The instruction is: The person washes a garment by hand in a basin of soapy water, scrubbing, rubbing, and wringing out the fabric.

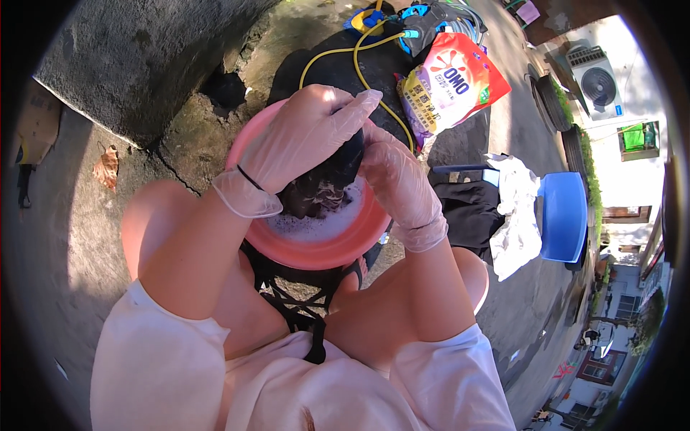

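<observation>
Both my hands wear thin clear plastic gloves and are raised over a pink plastic basin (318, 256). My left hand (307, 126) grips a dark wet cloth (323, 178) from the left, with its fingers reaching over the top. Opposite it, my right hand (396, 172) is closed on the cloth's right side. The cloth hangs bunched between them, and its lower folds reach the white suds (302, 226) in the basin. My gloved fingers hide part of the cloth. A black band circles my left wrist.
An OMO detergent bag (453, 81) stands beyond the basin to the right. Behind it, a yellow hose (358, 59) runs from a blue-and-black reel (426, 27). Black and white clothes (515, 210) drape over a blue chair (563, 215). A rough concrete block (145, 59) rises at the left.
</observation>
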A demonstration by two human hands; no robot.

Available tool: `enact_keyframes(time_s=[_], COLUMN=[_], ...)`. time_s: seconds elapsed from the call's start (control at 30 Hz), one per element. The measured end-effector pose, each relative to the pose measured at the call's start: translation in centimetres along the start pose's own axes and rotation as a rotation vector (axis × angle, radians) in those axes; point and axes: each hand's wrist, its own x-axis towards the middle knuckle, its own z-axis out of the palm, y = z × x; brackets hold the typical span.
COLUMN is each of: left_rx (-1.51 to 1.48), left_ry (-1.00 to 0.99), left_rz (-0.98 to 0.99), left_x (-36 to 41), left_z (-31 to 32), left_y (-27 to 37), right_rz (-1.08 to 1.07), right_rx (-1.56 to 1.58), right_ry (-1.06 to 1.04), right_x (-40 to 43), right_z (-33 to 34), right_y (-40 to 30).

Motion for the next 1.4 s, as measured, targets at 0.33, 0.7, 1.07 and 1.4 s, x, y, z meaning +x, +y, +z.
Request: enact_keyframes(time_s=[0.33, 0.7, 1.07, 1.4], left_rx=[0.18, 0.161, 0.054, 0.203], left_ry=[-0.049, -0.123, -0.101, -0.313], left_rz=[0.134, 0.129, 0.136, 0.178], left_x=[-0.1, 0.1, 0.7, 0.5], left_z=[-1.2, -1.3, -1.0, -2.0], left_y=[0.1, 0.0, -0.3, -1.1], right_rz=[0.025, 0.023, -0.485, -0.11], right_rx=[0.096, -0.553, -1.156, -0.687], right_ry=[0.059, 0.011, 0.326, 0.341], right_x=[-0.6, -1.7, -1.2, -0.9], right_z=[1.2, 1.5, 0.5, 0.2], right_y=[-0.9, -3.7, -4.1, -2.5])
